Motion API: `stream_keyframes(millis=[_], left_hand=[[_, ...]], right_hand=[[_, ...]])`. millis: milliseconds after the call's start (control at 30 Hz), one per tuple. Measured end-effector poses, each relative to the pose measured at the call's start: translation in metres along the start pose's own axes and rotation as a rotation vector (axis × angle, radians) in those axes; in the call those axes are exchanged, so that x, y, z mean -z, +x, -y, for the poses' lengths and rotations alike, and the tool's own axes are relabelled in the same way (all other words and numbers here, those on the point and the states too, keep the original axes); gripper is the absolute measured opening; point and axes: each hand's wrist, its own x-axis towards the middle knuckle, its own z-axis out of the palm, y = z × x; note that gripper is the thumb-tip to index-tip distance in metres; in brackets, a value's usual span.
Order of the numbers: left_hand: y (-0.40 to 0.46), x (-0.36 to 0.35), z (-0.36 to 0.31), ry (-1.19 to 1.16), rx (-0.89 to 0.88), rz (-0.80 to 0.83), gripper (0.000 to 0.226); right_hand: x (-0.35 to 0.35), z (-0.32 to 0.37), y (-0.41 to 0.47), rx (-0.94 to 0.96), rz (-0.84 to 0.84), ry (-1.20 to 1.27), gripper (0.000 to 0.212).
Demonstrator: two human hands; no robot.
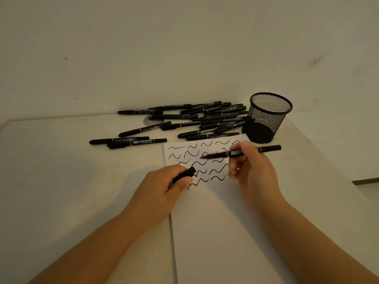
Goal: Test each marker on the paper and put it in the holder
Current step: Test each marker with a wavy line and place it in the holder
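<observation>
My right hand pinches a slim black marker level above the squiggle-covered white paper, my left hand grips its cylindrical cap, near the round wire-mesh holder.

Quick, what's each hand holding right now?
Left hand: grips the marker cap.
Right hand: holds the uncapped marker above the paper.
</observation>
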Motion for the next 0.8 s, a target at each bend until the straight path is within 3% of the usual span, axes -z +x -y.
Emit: stream_keyframes(millis=[200,433,633,800], left_hand=[[0.001,-0.001,0.002,0.003,-0.015,0.026,0.015],[0.001,-0.001,0.001,-0.004,-0.03,0.016,0.016],[0.0,-0.001,-0.006,-0.037,-0.062,-0.005,0.012],[0.0,0.0,-0.01,-0.049,-0.102,-0.036,0.008]], right_hand=[[0.006,-0.006,0.001,0.002,0.071,0.023,0.044],[0.007,-0.006,-0.001,-0.022,0.06,-0.025,0.033],[0.003,-0.005,-0.009,0.031,0.111,-0.174,0.038],[0.0,-0.003,-0.014,0.043,0.245,-0.242,0.023]])
